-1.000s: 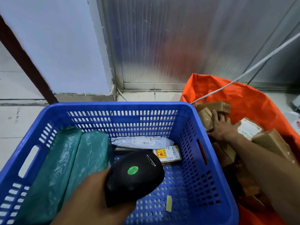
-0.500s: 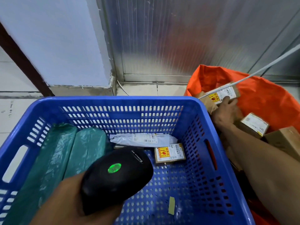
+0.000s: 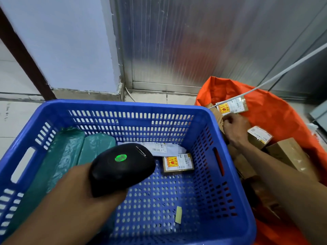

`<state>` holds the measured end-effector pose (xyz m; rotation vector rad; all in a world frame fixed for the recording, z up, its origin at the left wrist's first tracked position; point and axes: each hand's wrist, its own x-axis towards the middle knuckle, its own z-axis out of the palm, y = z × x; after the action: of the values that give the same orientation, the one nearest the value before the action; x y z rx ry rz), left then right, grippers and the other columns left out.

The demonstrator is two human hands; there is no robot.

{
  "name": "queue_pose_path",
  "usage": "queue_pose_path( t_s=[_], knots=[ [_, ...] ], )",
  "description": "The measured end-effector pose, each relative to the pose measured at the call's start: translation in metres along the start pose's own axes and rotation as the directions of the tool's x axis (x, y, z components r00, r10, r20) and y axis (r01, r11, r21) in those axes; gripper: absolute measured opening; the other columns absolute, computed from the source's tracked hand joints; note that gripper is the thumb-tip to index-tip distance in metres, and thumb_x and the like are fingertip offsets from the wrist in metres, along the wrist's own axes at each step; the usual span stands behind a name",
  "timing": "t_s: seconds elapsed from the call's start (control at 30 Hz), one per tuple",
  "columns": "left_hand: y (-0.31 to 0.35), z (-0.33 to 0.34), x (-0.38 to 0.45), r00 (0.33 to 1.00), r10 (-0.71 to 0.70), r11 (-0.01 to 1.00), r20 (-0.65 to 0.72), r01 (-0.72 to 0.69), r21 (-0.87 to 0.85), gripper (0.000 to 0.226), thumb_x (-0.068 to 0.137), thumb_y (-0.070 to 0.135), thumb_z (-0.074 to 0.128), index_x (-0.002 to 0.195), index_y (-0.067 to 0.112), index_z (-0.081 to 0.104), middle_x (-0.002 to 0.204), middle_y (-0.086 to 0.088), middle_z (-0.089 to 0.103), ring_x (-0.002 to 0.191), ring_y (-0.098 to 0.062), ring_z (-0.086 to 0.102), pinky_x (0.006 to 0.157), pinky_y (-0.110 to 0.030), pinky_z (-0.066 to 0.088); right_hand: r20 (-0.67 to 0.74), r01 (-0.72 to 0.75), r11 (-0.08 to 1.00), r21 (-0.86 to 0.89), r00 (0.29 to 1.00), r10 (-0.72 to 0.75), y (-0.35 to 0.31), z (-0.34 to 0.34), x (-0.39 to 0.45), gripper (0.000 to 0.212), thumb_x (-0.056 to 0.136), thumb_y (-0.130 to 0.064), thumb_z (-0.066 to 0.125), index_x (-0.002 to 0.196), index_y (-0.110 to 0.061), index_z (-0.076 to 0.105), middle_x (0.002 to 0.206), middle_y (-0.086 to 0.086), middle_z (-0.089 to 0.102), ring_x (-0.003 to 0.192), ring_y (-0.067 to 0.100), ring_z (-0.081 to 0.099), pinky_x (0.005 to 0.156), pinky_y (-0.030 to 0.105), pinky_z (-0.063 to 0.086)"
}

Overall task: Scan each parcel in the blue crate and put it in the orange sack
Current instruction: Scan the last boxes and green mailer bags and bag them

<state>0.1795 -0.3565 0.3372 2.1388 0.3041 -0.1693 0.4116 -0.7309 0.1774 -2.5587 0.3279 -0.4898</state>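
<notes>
labelled parcel (image 3: 231,107) just beyond right hand (image 3: 235,128) fingers (image 3: 225,120)

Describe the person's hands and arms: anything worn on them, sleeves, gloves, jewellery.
Both hands are bare: no gloves on the left hand or the right hand. Both forearms show no sleeve in view. No watch, ring or wristband is visible on either.

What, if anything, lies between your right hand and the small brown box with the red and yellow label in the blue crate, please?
The right hand is in the orange sack; the blue crate wall stands between it and the small brown box. Reaching over the rim, nothing visible covers the box.
</notes>
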Motion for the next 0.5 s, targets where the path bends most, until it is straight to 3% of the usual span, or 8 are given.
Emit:
queue_pose_path(
  t_s=[0.07, 0.17, 0.27, 0.33, 0.4, 0.5],
  knots=[
    [-0.008, -0.004, 0.006, 0.999, 0.043, 0.999, -0.010, -0.043, 0.022, 0.025, 0.070, 0.011, 0.082, 0.073, 0.032, 0.069, 0.061, -0.008, 0.068, 0.037, -0.011, 0.050, 0.049, -0.036, 0.047, -0.033, 0.159, 0.987, -0.010, 0.987, -0.159, -0.018, -0.007, -0.015, 0.014, 0.089, -0.010, 0.054, 0.087, -0.014, 0.067, 0.084, 0.003, 0.068, 0.080, 0.024, 0.062, 0.072, 0.041, 0.052],
    [-0.012, -0.011, 0.018, 0.999, 0.003, 1.000, -0.041, -0.002, 0.023, 0.013, 0.071, 0.016, 0.082, 0.070, 0.011, 0.070, 0.062, -0.017, 0.066, 0.052, -0.034, 0.061, 0.058, -0.044, 0.053, 0.019, 0.449, 0.887, -0.110, 0.893, -0.450, -0.041, -0.010, -0.044, 0.008, 0.086, -0.006, 0.060, 0.080, -0.011, 0.057, 0.075, 0.004, 0.057, 0.065, 0.022, 0.053, 0.056, 0.038, 0.044],
    [-0.014, -0.016, 0.027, 0.999, -0.027, 0.999, -0.036, 0.028, 0.028, 0.012, 0.072, 0.023, 0.081, 0.072, 0.016, 0.072, 0.067, -0.019, 0.069, 0.065, -0.041, 0.068, 0.066, -0.050, 0.057, 0.248, 0.642, 0.751, -0.155, 0.761, -0.599, -0.053, 0.008, -0.071, 0.005, 0.085, -0.005, 0.061, 0.083, -0.007, 0.057, 0.080, 0.008, 0.056, 0.070, 0.027, 0.055, 0.055, 0.035, 0.040],
    [-0.016, -0.019, 0.031, 0.998, -0.052, 0.998, -0.040, 0.054, 0.045, 0.011, 0.074, 0.019, 0.079, 0.072, 0.012, 0.072, 0.069, -0.019, 0.071, 0.071, -0.041, 0.070, 0.070, -0.052, 0.057, 0.514, 0.643, 0.746, -0.172, 0.705, -0.489, -0.056, 0.033, -0.086, 0.012, 0.092, -0.011, 0.056, 0.102, -0.007, 0.060, 0.099, 0.009, 0.057, 0.091, 0.029, 0.057, 0.065, 0.034, 0.040],
    [-0.019, -0.019, 0.036, 0.997, -0.071, 0.995, -0.032, 0.072, 0.062, 0.009, 0.075, 0.017, 0.077, 0.073, 0.009, 0.073, 0.069, -0.019, 0.071, 0.072, -0.042, 0.069, 0.067, -0.051, 0.056, 0.740, 0.604, 0.758, -0.248, 0.622, -0.254, -0.052, 0.060, -0.099, 0.031, 0.097, -0.021, 0.053, 0.127, -0.010, 0.054, 0.124, 0.010, 0.051, 0.112, 0.030, 0.052, 0.081, 0.039, 0.049],
    [-0.022, -0.019, 0.041, 0.996, -0.084, 0.994, -0.015, 0.085, 0.067, 0.007, 0.076, 0.013, 0.076, 0.070, 0.010, 0.074, 0.067, -0.014, 0.072, 0.070, -0.039, 0.070, 0.063, -0.042, 0.054, 0.839, 0.574, 0.743, -0.343, 0.542, -0.032, -0.037, 0.098, -0.114, 0.056, 0.097, -0.028, 0.059, 0.145, -0.009, 0.037, 0.152, 0.016, 0.032, 0.134, 0.035, 0.039, 0.103, 0.046, 0.043]
  ],
)
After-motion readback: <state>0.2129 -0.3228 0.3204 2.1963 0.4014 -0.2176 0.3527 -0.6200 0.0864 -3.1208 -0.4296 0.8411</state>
